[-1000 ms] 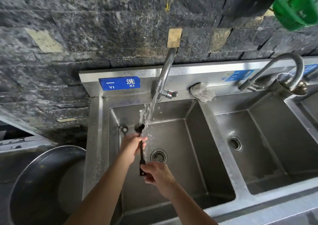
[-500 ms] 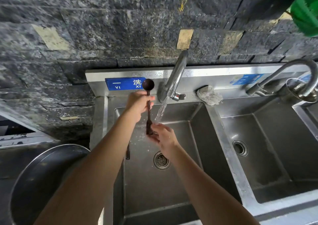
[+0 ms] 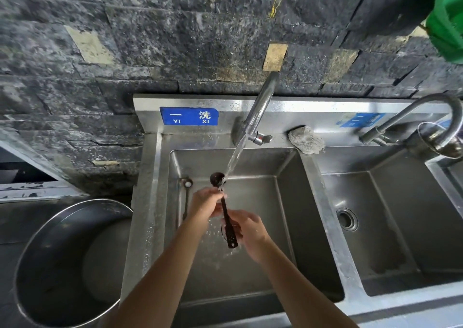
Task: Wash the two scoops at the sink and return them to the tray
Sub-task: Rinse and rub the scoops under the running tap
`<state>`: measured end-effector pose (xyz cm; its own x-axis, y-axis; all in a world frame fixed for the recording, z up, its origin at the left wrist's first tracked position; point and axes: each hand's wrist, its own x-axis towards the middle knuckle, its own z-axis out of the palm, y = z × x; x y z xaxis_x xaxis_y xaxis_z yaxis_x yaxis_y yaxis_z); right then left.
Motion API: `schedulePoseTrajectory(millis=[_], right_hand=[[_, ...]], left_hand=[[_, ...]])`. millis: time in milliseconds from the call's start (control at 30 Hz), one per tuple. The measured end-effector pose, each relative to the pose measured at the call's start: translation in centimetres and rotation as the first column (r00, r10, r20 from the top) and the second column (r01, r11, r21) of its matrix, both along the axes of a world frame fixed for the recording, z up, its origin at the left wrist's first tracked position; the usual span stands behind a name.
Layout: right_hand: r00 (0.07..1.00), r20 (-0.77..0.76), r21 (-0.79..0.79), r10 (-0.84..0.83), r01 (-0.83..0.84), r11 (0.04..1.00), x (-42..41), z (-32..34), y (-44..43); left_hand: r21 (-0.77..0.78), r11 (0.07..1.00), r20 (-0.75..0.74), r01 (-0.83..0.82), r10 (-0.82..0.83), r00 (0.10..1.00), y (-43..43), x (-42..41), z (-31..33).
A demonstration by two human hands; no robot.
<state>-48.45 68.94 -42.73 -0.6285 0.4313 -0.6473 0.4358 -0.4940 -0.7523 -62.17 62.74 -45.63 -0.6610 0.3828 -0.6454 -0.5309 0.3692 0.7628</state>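
The scoop (image 3: 225, 206) is seen as dark, perhaps brown-black. The sink (image 3: 147, 202) is rendered in silver-grey, the label (image 3: 189, 116) in blue with white characters, the wall (image 3: 175, 39) in speckled charcoal, tan-patched.

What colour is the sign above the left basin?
The sign is blue with white lettering; head view.

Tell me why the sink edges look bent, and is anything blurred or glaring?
Head view: the wide-angle lens bows the sink rim and the stone wall; the green object at top right is smeared soft; the faucet carries bright glints; the scoop under the water is dark but sharp.
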Motion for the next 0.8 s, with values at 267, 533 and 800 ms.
schedulePoseTrajectory(millis=[267, 533, 800], right_hand=[[0.984, 0.042, 0.006, 0.173, -0.174, 0.985, 2.9, 1.1, 1.7], [0.953, 0.279, 0.405, 0.116, -0.226, 0.886, 6.5, 0.6, 7.8], [0.941, 0.279, 0.537, 0.193, -0.32, 0.78, 11.7, -0.4, 16.8]], left_hand=[[0.175, 0.937, 0.465, -0.303, 0.193, 0.864, -0.7, 5.6, -1.2], [0.244, 0.915, 0.507, -0.322, 0.163, 0.847, 5.7, 10.3, -0.5], [0.243, 0.95, 0.38, -0.196, 0.092, 0.92, 13.7, 14.4, 0.1]])
